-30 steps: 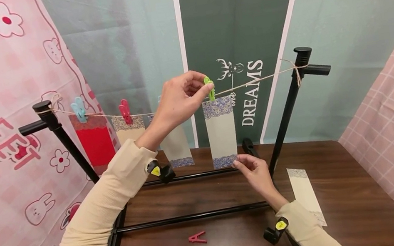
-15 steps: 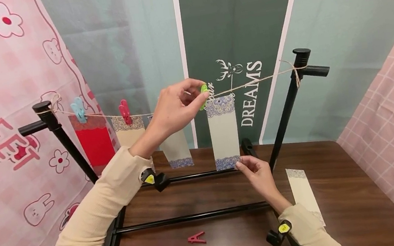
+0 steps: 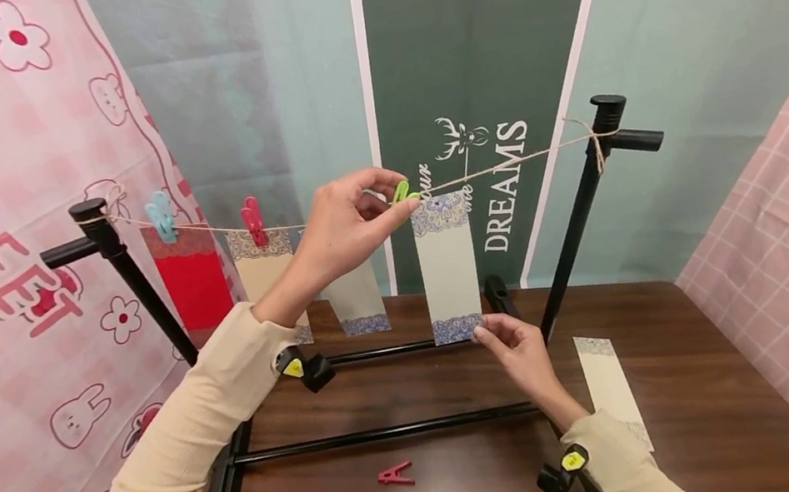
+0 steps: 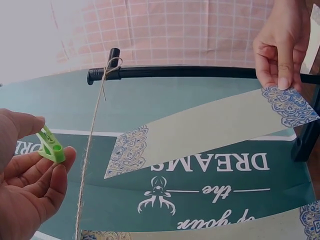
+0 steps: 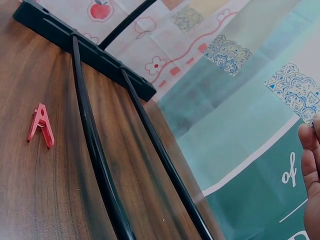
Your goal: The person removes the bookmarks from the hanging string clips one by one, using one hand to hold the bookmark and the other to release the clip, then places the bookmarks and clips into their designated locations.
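Note:
My left hand (image 3: 349, 223) pinches a light green clothespin (image 4: 52, 146) between thumb and fingers, just left of the twine (image 4: 90, 137) in the left wrist view. My right hand (image 3: 521, 350) pinches the lower right corner of a cream paper strip (image 3: 449, 272) with blue lace-patterned ends. The strip hangs upright in the head view, its top close to the twine. In the left wrist view, the strip's top end lies apart from both the twine and the clothespin. Only the right hand's fingers (image 5: 309, 155) show at the edge of the right wrist view.
A black frame (image 3: 569, 247) carries the twine. A blue clothespin (image 3: 163, 217) holds a red strip (image 3: 196, 286); a pink clothespin (image 3: 253, 222) holds a cream strip (image 3: 266, 277). Another strip (image 3: 360, 301) hangs partly hidden. On the table lie a red clothespin (image 3: 396, 474) and a strip (image 3: 611, 384).
My left hand has moved slightly left and down, and the green clothespin has tilted away from the strip's top edge. The strip and my right hand have sunk a little.

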`<state>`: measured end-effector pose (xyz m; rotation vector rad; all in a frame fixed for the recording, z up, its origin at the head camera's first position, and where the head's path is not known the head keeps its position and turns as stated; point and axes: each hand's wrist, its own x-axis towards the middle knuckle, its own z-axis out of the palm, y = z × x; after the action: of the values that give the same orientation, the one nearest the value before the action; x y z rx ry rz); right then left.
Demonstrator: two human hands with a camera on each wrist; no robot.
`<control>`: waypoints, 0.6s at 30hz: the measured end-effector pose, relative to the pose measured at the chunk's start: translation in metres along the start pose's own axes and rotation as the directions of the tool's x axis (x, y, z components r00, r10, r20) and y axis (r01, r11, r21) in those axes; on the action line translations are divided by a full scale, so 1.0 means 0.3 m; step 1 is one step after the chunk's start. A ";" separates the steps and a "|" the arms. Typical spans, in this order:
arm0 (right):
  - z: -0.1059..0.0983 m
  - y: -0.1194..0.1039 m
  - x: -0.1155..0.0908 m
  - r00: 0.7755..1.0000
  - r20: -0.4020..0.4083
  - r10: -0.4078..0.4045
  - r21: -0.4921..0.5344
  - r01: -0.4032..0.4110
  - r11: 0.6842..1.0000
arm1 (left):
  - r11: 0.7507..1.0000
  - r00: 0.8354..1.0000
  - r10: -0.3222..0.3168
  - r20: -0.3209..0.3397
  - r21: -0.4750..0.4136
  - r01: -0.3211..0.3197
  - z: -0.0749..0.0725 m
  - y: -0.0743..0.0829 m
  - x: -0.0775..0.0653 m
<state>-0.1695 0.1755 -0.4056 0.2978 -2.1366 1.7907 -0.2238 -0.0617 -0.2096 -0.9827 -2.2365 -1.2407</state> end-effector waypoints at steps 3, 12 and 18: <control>0.000 0.006 -0.008 1.000 -0.002 -0.001 -0.003 0.001 1.000 | 1.000 1.000 -0.001 0.003 0.003 0.001 -0.001 -0.004 -0.008; -0.004 0.024 -0.022 0.999 -0.011 -0.038 0.000 0.038 0.999 | 1.000 1.000 -0.006 0.007 0.001 0.006 -0.005 -0.017 -0.032; -0.013 0.020 -0.030 0.998 -0.012 -0.056 0.000 0.056 0.998 | 1.000 1.000 -0.013 0.015 0.000 0.013 -0.011 -0.016 -0.052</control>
<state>-0.1628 0.1799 -0.4139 0.3425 -2.0995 1.7573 -0.2169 -0.0722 -0.2204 -0.9818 -2.2582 -1.2428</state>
